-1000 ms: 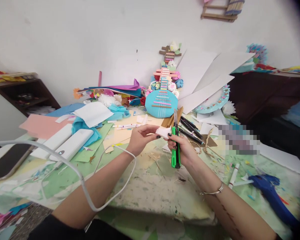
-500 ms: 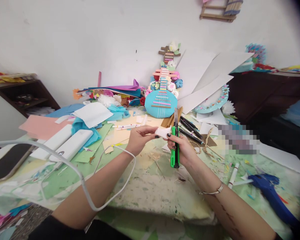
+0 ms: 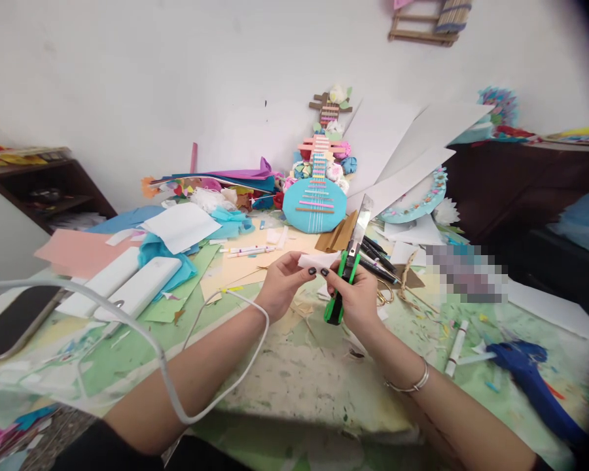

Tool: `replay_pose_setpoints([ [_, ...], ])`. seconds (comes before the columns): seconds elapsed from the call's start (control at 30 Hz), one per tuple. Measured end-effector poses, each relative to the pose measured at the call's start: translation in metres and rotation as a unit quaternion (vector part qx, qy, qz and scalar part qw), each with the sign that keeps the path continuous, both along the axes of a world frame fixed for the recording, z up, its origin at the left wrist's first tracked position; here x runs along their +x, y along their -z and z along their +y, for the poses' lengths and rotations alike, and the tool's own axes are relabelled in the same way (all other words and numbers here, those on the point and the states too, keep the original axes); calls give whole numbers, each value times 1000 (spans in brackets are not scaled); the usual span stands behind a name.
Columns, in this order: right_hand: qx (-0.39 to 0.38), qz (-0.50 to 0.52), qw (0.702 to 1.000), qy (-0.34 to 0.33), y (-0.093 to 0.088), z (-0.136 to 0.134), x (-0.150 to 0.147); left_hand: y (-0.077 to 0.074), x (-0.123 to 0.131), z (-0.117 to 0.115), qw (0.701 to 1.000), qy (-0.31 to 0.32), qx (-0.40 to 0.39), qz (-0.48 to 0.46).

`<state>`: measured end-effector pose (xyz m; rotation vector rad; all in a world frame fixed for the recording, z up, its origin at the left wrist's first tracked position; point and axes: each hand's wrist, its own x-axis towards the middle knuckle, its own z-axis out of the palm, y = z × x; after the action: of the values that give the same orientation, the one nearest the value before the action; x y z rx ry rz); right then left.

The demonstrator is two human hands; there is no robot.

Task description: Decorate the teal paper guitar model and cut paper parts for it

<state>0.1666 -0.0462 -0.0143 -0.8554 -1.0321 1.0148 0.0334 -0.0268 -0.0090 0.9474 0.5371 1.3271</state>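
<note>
A small strip of white paper (image 3: 318, 260) is pinched between the thumb and fingers of my left hand (image 3: 285, 286). My right hand (image 3: 357, 296) is wrapped round a green and black utility knife (image 3: 342, 288), whose wide blade (image 3: 362, 221) points up and away from me. The right thumb tip is close to the left thumb at the paper's lower edge; whether it presses the paper too, I cannot tell. Behind the hands stands a blue paper lute (image 3: 315, 206) with strings and paper flowers.
Black markers (image 3: 377, 255) and gold-handled scissors (image 3: 385, 294) lie just right of the knife. A blue glue gun (image 3: 535, 379) is at the right. A white cable (image 3: 161, 353) loops over my left forearm. White power bank (image 3: 140, 288) and phone (image 3: 17, 320) lie left.
The knife has tilted so its blade leans to the right and shows its flat side. My left hand has shifted slightly right, and the two thumbs are closer together.
</note>
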Motion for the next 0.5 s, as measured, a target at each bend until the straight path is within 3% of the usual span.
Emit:
replay_pose_setpoints([
  [0.5,7,-29,999,41,-6,-12,-8,4,5,-7,995,73,-51,-49],
])
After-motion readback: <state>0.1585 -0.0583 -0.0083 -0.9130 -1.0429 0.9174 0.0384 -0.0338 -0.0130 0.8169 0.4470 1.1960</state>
